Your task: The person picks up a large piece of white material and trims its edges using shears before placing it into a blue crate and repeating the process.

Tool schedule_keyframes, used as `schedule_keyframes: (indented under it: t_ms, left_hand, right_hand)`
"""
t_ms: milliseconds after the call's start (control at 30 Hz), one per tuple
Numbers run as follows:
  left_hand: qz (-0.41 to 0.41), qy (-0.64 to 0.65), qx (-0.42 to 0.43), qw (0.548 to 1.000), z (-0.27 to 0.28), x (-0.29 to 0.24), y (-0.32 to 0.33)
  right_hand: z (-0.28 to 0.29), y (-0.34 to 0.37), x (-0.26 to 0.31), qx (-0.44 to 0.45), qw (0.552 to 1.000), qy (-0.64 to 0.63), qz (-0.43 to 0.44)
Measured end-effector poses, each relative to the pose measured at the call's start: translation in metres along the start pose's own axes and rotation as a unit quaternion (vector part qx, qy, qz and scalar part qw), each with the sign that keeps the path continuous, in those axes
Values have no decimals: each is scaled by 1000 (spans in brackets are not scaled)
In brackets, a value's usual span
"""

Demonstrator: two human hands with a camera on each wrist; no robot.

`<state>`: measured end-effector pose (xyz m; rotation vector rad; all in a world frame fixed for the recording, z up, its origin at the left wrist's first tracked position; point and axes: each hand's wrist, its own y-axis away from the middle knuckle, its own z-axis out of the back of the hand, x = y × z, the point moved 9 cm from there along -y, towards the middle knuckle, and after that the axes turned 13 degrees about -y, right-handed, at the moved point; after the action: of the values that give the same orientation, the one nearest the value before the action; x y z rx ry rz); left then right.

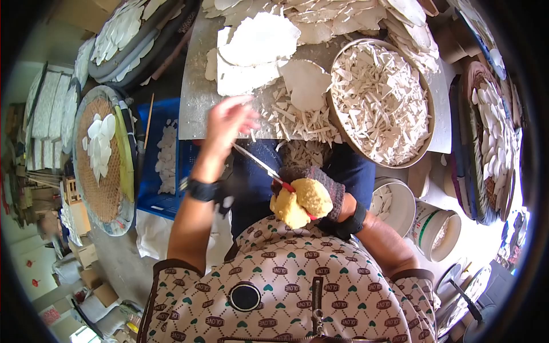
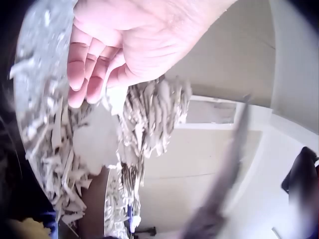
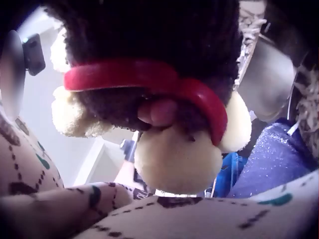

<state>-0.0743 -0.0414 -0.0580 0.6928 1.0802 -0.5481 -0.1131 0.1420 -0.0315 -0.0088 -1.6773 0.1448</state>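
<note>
In the head view the bare left hand (image 1: 230, 121) is over the near-left edge of the table, its fingers loosely bent. The left wrist view shows this hand (image 2: 124, 47) above white scraps; whether a bright bit by the thumb touches it, I cannot tell. The right hand (image 1: 311, 191) wears a dark knit glove and grips red-handled scissors (image 1: 257, 160), blades pointing up-left to the left hand. Yellow padding (image 1: 294, 210) is around the handles. In the right wrist view the red handle (image 3: 122, 74) loops over the glove, with bare fingertips (image 3: 158, 112) showing.
On the metal table (image 1: 197, 86) lie pale flat discs (image 1: 260, 40), one disc (image 1: 306, 86) beside loose strips, and a round tray (image 1: 432, 114) full of strips. Left stand a blue crate (image 1: 154, 206) and a woven rack (image 1: 91, 166); lower right, buckets (image 1: 403, 211).
</note>
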Motion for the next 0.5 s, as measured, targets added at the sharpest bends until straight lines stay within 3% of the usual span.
schedule_keyframes:
  t_ms: [100,200,300,400,500]
  left_hand:
    - [65,112,86,988,-71,12,-30]
    - [87,166,75,979,-87,18,-46]
    - [35,151,7,988,-59,9,-37]
    - [-8,179,-84,980,3,14,5]
    - [40,174,-247,952,82,70,78]
  right_hand:
    - [3,9,-6,-25,999,-6,-22]
    - [6,17,6,-22,999,14,-29]
    - [7,23,4,-25,999,-32,-35]
    - [6,19,-5,-27,994,-64,-79]
    - [3,11,-7,-5,997,-39,-71]
